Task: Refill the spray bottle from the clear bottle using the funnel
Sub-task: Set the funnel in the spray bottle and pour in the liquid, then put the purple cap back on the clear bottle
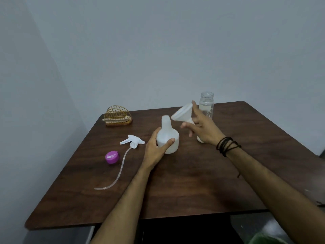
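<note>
**A:** Where was the spray bottle point(168, 138) at that point?

**B:** It stood upright near the middle of the wooden table point(193, 182), neck open. The left hand point(155, 150) was wrapped around its lower body, thumb across the front, presumably to keep the light bottle from tipping when something went into the neck.

**A:** And the funnel point(182, 113)?

**B:** In the air, just beside the bottle's mouth and a little above it, tilted, with the wide rim facing left toward the neck. The right hand point(204, 128) pinched it by the narrow stem, the other fingers loosely spread. I'd judge the spout needed turning downward before it could seat in the neck; it was not in yet.

**A:** The clear bottle point(207, 104)?

**B:** Uncapped, upright behind the right hand, with liquid in it. It seemed within easy reach for pouring.

**A:** What lay farther out?

**B:** The trigger sprayer head point(132, 140) with its dip tube point(119, 171) lay left of the spray bottle, clear of the work. A purple cap point(112, 157) sat beside the tube, and a gold wire holder point(117, 116) stood at the far left corner.
</note>
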Demonstrator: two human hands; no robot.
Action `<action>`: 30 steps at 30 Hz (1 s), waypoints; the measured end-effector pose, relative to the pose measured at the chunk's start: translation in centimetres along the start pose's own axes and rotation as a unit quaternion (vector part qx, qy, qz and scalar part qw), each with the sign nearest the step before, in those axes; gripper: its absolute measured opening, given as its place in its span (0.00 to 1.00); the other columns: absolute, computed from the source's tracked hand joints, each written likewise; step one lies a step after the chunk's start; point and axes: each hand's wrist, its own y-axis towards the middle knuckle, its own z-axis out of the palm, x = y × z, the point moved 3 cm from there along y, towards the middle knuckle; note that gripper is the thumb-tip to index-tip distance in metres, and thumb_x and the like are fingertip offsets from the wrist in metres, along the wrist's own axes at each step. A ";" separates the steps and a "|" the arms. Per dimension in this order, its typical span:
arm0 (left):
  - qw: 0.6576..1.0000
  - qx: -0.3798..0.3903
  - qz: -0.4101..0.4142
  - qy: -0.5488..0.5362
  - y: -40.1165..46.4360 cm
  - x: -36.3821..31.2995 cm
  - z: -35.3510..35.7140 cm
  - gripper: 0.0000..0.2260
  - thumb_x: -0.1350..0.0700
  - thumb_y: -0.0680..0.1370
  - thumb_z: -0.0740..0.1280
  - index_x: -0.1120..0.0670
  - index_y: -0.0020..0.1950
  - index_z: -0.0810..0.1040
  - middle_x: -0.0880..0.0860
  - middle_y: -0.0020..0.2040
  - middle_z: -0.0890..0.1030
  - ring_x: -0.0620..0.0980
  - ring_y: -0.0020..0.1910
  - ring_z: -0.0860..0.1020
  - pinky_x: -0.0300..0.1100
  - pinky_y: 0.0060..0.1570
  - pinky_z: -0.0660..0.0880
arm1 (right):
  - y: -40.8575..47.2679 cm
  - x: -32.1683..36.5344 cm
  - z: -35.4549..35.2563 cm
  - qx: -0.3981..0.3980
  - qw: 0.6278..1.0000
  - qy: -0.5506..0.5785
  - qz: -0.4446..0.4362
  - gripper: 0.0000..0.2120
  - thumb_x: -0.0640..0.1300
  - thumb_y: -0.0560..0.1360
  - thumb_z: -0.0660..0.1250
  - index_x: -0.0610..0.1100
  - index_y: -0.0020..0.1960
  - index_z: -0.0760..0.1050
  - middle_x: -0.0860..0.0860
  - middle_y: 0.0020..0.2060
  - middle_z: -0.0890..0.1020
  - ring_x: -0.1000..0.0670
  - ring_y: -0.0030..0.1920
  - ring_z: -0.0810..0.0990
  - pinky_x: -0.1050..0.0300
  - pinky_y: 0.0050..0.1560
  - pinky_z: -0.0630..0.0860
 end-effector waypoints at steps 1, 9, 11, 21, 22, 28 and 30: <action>1.000 -0.001 -0.002 0.002 0.0 0.1 0.0 0.34 0.35 0.68 0.75 0.38 0.71 0.69 0.38 0.64 0.76 0.39 0.62 0.75 0.37 0.56 0.75 | -1.0 -0.7 -0.4 0.003 1.000 -0.023 0.006 0.40 0.53 0.78 0.67 0.54 0.80 0.45 0.54 0.44 0.86 0.51 0.34 0.84 0.58 0.49 0.80; 1.000 -0.002 -0.009 0.017 -0.5 -0.5 0.3 0.34 0.34 0.69 0.73 0.37 0.71 0.65 0.31 0.59 0.71 0.33 0.56 0.72 0.28 0.47 0.70 | -5.3 -4.9 -4.6 -0.099 0.984 -0.144 0.028 0.17 0.50 0.71 0.77 0.46 0.58 0.84 0.49 0.43 0.87 0.60 0.30 0.81 0.64 0.40 0.79; 1.000 -0.001 -0.012 0.022 -0.5 -0.4 0.3 0.34 0.36 0.70 0.74 0.40 0.73 0.65 0.37 0.62 0.72 0.38 0.57 0.73 0.29 0.48 0.71 | -5.6 -5.4 -5.3 -0.120 0.981 -0.147 0.034 0.12 0.49 0.68 0.79 0.46 0.49 0.86 0.51 0.38 0.86 0.59 0.34 0.82 0.60 0.41 0.81; 1.000 0.008 -0.022 0.021 -0.1 -0.1 0.4 0.37 0.37 0.71 0.74 0.43 0.75 0.65 0.42 0.67 0.72 0.45 0.64 0.72 0.38 0.56 0.74 | -4.1 -7.5 -4.9 -0.072 0.942 -0.290 0.154 0.09 0.55 0.66 0.74 0.52 0.36 0.77 0.57 0.33 0.79 0.50 0.39 0.80 0.61 0.31 0.66; 0.999 0.008 -0.023 0.023 -0.1 -0.1 0.4 0.36 0.37 0.71 0.74 0.43 0.75 0.65 0.43 0.68 0.72 0.45 0.64 0.72 0.38 0.56 0.74 | -4.1 -8.0 -4.8 -0.069 0.939 -0.293 0.167 0.10 0.55 0.67 0.73 0.51 0.36 0.76 0.56 0.34 0.79 0.50 0.39 0.80 0.61 0.31 0.65; 0.999 0.015 -0.027 0.025 -0.2 -0.3 0.4 0.39 0.37 0.71 0.74 0.44 0.77 0.63 0.46 0.72 0.71 0.47 0.67 0.71 0.47 0.63 0.76 | -5.0 -7.6 -3.3 -0.212 0.909 -0.354 0.050 0.20 0.54 0.65 0.77 0.47 0.53 0.78 0.47 0.48 0.76 0.44 0.49 0.74 0.51 0.45 0.74; 0.999 0.010 -0.031 0.039 -0.4 -0.4 0.4 0.40 0.37 0.71 0.74 0.46 0.78 0.62 0.47 0.74 0.69 0.49 0.69 0.70 0.50 0.66 0.75 | -5.3 -6.3 -2.0 -0.279 0.890 -0.358 -0.030 0.22 0.52 0.66 0.76 0.45 0.55 0.77 0.45 0.50 0.75 0.44 0.48 0.72 0.51 0.45 0.72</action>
